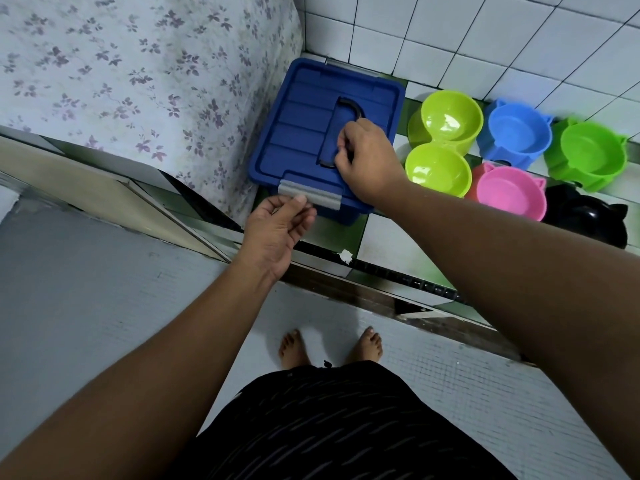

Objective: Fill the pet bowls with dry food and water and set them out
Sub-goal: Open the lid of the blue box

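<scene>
Currently left hand (275, 228) pinches the gray latch (311, 197), lower edge of blue storage bin (298, 133); right hand (372, 159) grips the lid handle (348, 103) just above.

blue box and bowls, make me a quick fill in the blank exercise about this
The right hand grips the dark ____ on the box lid.
The left hand pinches the ____ latch.
The pink bowl contains no food or water: it is ____.
Missing: handle; grey; empty.
</scene>
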`<state>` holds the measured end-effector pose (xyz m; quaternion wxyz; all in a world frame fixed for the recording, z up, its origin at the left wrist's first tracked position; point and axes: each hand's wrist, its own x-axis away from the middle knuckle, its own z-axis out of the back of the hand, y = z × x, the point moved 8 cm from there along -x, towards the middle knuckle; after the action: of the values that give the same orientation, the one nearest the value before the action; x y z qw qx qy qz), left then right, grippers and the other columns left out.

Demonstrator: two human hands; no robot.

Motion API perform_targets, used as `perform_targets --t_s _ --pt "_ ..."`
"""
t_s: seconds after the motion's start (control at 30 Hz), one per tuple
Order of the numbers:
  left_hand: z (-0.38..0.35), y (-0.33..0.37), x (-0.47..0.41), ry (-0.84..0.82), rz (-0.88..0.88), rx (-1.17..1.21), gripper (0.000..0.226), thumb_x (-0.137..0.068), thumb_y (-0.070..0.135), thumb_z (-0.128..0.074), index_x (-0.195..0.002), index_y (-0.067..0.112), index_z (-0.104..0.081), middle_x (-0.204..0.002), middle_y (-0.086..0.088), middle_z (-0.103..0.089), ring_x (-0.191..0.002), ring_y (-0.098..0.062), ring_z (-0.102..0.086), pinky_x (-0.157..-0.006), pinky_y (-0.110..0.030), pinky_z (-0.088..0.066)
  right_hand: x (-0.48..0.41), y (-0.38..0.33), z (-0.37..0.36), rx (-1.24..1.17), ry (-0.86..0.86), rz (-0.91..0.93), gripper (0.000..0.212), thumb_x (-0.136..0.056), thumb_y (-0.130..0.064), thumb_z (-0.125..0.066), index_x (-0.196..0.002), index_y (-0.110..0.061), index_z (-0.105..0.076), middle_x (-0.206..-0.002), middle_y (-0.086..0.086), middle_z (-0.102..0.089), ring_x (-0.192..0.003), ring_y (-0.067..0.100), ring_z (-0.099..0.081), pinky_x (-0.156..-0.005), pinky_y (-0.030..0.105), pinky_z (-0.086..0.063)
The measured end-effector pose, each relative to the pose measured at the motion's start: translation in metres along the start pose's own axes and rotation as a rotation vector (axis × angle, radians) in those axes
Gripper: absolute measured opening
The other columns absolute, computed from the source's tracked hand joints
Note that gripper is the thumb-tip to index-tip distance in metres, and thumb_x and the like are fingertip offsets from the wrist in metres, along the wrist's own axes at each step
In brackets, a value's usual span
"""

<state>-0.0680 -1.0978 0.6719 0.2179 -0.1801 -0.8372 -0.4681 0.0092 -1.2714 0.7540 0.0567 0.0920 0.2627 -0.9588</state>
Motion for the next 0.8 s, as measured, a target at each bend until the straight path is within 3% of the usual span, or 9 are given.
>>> perform_targets --t_s 0.13,0.33,0.53,0.8 --pt "-0.004 0.003 0.003 0.011 -0.002 0.003 0.018 -0.094 0.006 -0.068 -0.111 0.007 -0.062 -0.095 -0.011 -0.076 -0.088 -0.022 -0.075 -0.076 -0.029 -0.062 0.0 -0.001 -0.001 0.011 0.005 -0.01 0.013 -0.093 -0.014 -0.048 -0.095 -0.006 -0.058 -0.098 0.012 -0.057 -0.094 0.026 -0.051 -0.082 0.037 -0.042" --pt "-0.009 0.008 0.003 0.124 0.046 0.068 0.046 -0.088 0.02 -0.078 -0.126 0.001 -0.06 -0.114 -0.019 -0.074 -0.091 -0.023 -0.077 -0.075 -0.03 -0.062 0.0 -0.002 0.003 0.009 0.019 -0.01 0.013 -0.093 -0.013 -0.049 -0.095 -0.005 -0.059 -0.098 0.013 -0.057 -0.093 0.026 -0.051 -0.082 0.038 -0.043" --pt "-0.014 0.011 -0.001 0.202 0.091 0.021 0.031 -0.091 0.007 -0.073 -0.119 -0.002 -0.062 -0.098 -0.018 -0.074 -0.075 -0.021 -0.077 -0.065 -0.029 -0.062 0.0 -0.002 0.001 0.014 0.011 -0.006 0.012 -0.092 -0.013 -0.049 -0.095 -0.006 -0.058 -0.098 0.012 -0.057 -0.093 0.026 -0.051 -0.082 0.038 -0.043" --pt "-0.006 0.006 0.002 0.075 0.045 0.071 0.047 -0.094 -0.001 -0.066 -0.138 -0.008 -0.05 -0.129 -0.028 -0.065 -0.109 -0.034 -0.072 -0.083 -0.038 -0.063 -0.002 0.001 -0.001 0.013 0.008 -0.014 0.011 -0.091 -0.014 -0.048 -0.094 -0.008 -0.057 -0.097 0.01 -0.057 -0.093 0.025 -0.05 -0.081 0.037 -0.043"
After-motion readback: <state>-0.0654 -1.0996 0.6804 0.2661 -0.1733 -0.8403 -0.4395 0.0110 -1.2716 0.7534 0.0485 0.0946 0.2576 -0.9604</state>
